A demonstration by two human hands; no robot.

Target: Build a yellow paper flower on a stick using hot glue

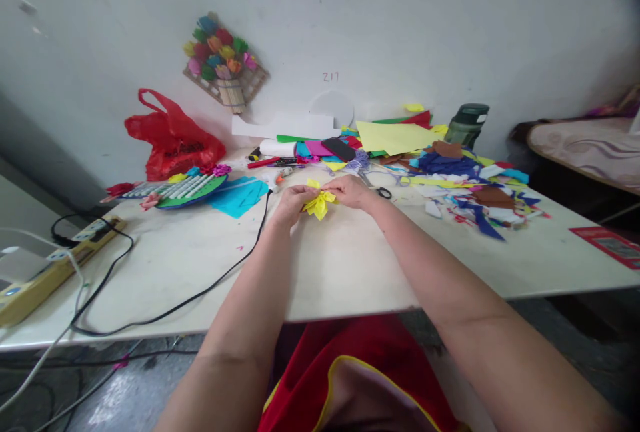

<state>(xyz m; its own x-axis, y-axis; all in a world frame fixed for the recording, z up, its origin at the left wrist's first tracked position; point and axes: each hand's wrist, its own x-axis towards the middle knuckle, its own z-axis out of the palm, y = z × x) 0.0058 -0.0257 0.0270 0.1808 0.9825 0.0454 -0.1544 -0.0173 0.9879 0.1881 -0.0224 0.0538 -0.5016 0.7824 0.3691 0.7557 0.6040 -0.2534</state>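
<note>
Both my hands meet over the middle of the white table [350,265]. Between them is a small folded yellow paper piece [320,203] with several pointed flaps. My left hand [291,204] pinches its left side with closed fingers. My right hand [353,191] grips its right side, fingers curled over it. The paper is held just above the tabletop.
Coloured paper scraps [470,185], a yellow sheet [393,137] and scissors [377,189] lie beyond the hands. A black cable [200,295] runs left to a power strip [50,272]. A red plastic bag [173,139], a paper fan craft [185,189], a dark jar [467,122] and a wall bouquet [223,62] stand behind.
</note>
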